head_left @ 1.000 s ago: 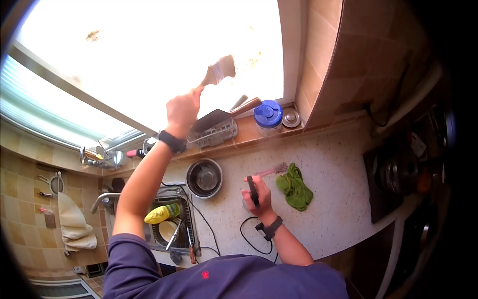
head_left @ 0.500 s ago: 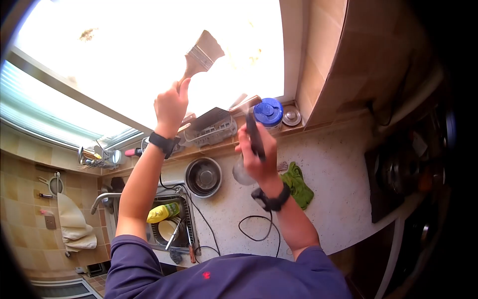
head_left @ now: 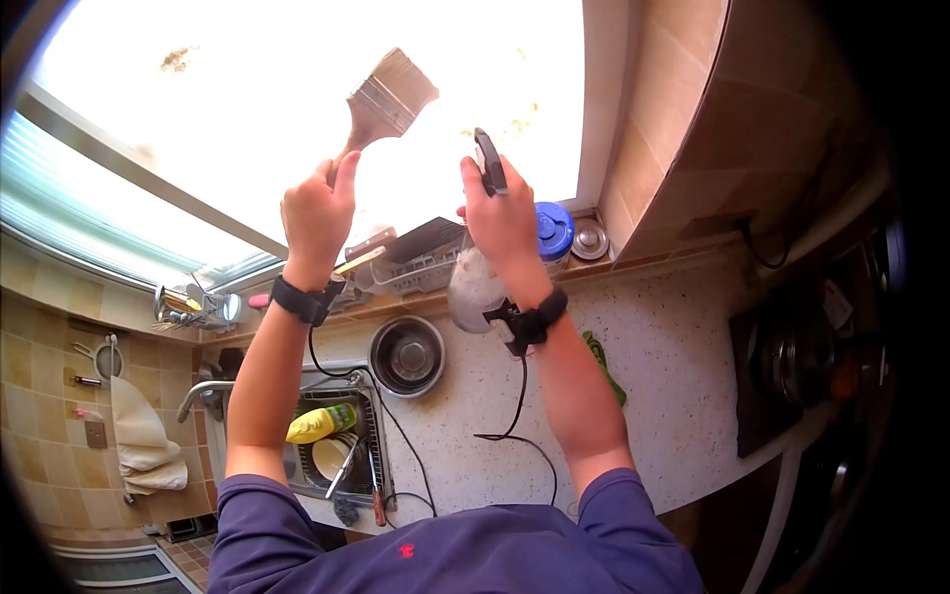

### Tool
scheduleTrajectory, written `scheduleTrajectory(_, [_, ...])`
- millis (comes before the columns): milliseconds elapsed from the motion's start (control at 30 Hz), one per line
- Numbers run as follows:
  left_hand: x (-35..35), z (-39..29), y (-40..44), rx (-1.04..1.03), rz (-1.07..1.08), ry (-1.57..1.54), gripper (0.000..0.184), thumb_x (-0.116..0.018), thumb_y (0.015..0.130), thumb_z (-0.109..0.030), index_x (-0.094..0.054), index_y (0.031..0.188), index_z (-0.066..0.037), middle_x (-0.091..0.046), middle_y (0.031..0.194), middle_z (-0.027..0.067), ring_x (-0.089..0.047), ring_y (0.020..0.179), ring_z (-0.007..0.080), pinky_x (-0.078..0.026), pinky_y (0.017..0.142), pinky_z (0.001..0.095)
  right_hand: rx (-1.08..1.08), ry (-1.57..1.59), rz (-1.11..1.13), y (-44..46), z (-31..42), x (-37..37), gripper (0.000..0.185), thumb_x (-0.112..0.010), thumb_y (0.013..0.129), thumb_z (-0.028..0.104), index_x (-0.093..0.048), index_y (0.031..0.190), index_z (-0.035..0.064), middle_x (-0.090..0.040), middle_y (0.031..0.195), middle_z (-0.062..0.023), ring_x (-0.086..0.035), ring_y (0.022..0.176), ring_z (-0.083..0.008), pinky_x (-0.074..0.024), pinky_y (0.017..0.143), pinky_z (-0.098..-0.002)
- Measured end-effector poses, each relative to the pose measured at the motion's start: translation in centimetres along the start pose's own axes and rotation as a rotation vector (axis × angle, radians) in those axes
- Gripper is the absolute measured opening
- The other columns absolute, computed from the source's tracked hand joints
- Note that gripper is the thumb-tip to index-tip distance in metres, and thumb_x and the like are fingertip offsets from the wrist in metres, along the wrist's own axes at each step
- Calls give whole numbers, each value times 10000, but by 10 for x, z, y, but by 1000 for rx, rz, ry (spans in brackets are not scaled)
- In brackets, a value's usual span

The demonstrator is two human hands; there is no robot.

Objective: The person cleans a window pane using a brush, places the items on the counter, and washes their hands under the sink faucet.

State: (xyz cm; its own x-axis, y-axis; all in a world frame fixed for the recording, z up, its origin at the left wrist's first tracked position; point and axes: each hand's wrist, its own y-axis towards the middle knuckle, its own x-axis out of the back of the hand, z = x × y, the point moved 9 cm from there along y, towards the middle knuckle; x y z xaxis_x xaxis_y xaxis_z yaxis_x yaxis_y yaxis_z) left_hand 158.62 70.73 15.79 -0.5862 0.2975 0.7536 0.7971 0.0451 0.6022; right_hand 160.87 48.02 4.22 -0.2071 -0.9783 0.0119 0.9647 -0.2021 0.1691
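My left hand (head_left: 319,220) is closed around the handle of a wide paintbrush (head_left: 388,97), its bristles pointing up and right in front of the bright window (head_left: 247,109). My right hand (head_left: 503,223) grips a spray bottle (head_left: 472,289) by the neck; its dark trigger head (head_left: 489,161) shows above my fingers, facing the window. The clear bottle body hangs below the hand, partly hidden by it. Brownish spots (head_left: 176,61) mark the glass. Both wrists wear black bands, with a cable running down from them.
On the sill stand a dish rack (head_left: 426,275), a blue-lidded container (head_left: 554,230) and a glass lid (head_left: 591,239). A metal bowl (head_left: 407,356) sits on the counter (head_left: 683,396) beside the sink, which holds a yellow bottle (head_left: 322,424). A green cloth (head_left: 604,368) lies partly behind my right forearm.
My right hand has risen toward the window with the spray bottle. My left hand has shifted slightly left with the paintbrush. The mist near the nozzle no longer shows.
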Motion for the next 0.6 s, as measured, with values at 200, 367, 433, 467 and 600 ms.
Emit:
scheduleTrajectory(200, [-4, 2, -5, 26, 12, -53, 437, -622, 1011, -393, -693, 807, -14, -612, 607, 219, -632, 570, 417, -483, 528, 448, 66, -82, -13, 15, 7, -14, 331, -627, 997, 326, -648, 932, 2, -637, 661, -102, -682, 601, -251, -531, 583, -358])
scheduleTrajectory(367, [-13, 5, -2, 44, 16, -103, 436, -619, 1015, -385, -684, 793, -16, -606, 601, 215, -623, 560, 418, -472, 521, 455, -5, -13, -41, 0, -4, -2, 321, -651, 972, 346, -655, 914, 30, -701, 774, -182, -689, 752, -404, -529, 686, -456])
scheduleTrajectory(433, [-26, 9, 1, 31, 39, -113, 434, -616, 1016, -388, -685, 798, -19, -612, 608, 214, -626, 565, 418, -478, 525, 460, 28, -61, -29, -17, -5, 2, 300, -661, 969, 340, -652, 936, 42, -707, 819, -170, -690, 769, -393, -528, 695, -458])
scheduleTrajectory(467, [-42, 18, -1, 0, 58, -109, 434, -612, 1017, -392, -685, 803, -22, -619, 615, 213, -631, 571, 417, -484, 529, 463, 44, -85, -23, -26, -5, 3, 290, -666, 967, 336, -651, 947, 48, -710, 841, -163, -690, 777, -387, -528, 700, -459])
scheduleTrajectory(600, [-100, 13, -31, -263, 262, 198, 386, -557, 1045, -388, -690, 859, -77, -640, 611, 189, -659, 577, 381, -519, 527, 461, 69, -38, -1, -57, -17, 9, 231, -685, 964, 282, -647, 985, 55, -711, 868, -156, -699, 797, -364, -534, 696, -444])
